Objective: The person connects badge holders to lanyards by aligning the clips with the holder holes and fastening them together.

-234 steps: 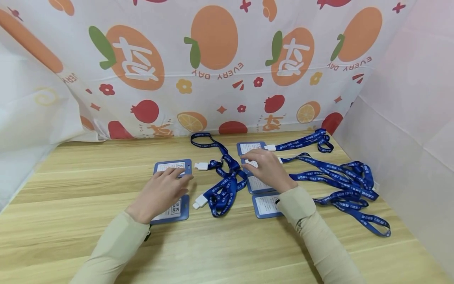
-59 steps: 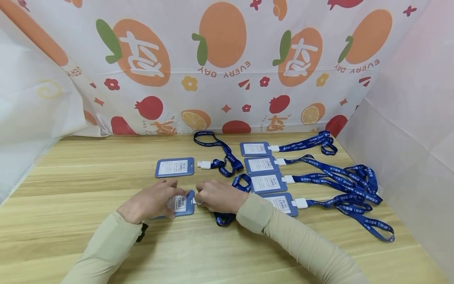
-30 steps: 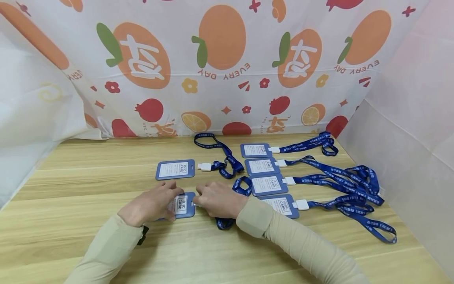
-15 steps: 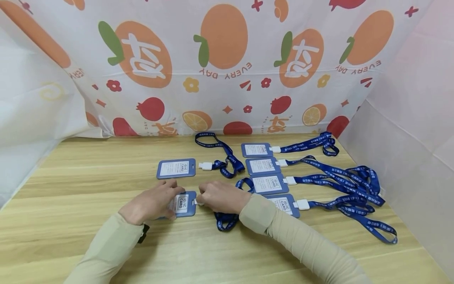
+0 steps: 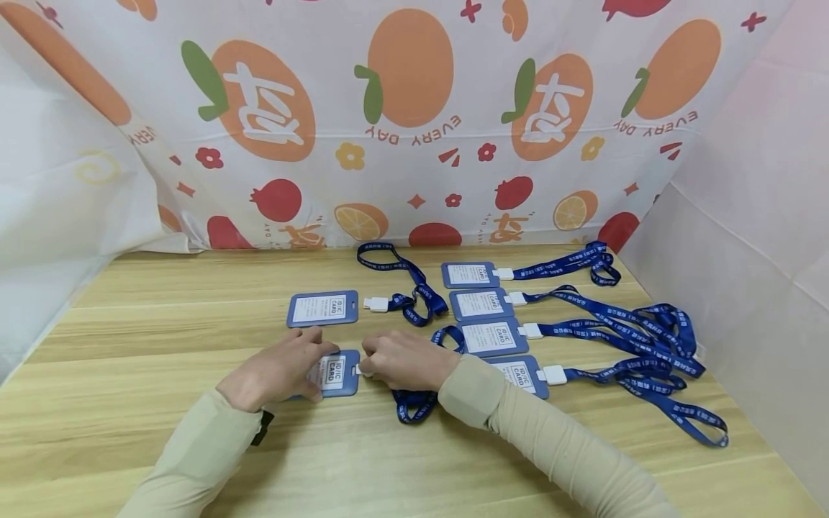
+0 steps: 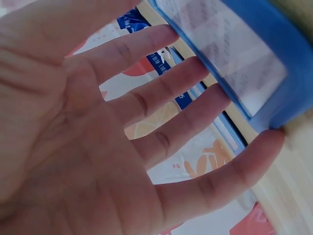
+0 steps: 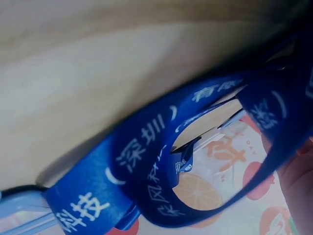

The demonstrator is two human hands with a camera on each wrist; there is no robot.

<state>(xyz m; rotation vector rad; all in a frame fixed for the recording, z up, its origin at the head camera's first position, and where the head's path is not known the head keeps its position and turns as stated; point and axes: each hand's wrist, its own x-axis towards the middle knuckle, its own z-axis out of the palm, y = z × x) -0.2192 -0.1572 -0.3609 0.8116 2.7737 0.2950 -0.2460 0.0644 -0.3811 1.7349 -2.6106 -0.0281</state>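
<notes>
Blue badge flat on counter, about midway between left and right edges, well in from the back edge, slot end toward the right edge. Left hand over its other end: fingers part spread and bent, tips on the far side, thumb on the near side, so it has the badge across its width. Right hand: fingers curled tight, pinching white clip right by the slot; can't tell if the tip is through. Blue strap lies in loose loops beside and below that hand

Step in hand looks like joining clip to badge. To do it well: press badge flat so it can't slide toward the left edge, square the clip to the slot, pinch near its tip, work it straight, leave strap slack so loops don't drag it sideways. Light tug to check before letting go

Second badge nearer the back edge, loose clip just beside its slot, apart, best not bumped. Row of four badges closer to the right edge, clips at their slots; right sleeve overlaps the nearest in view, so forearm should ride high
</notes>
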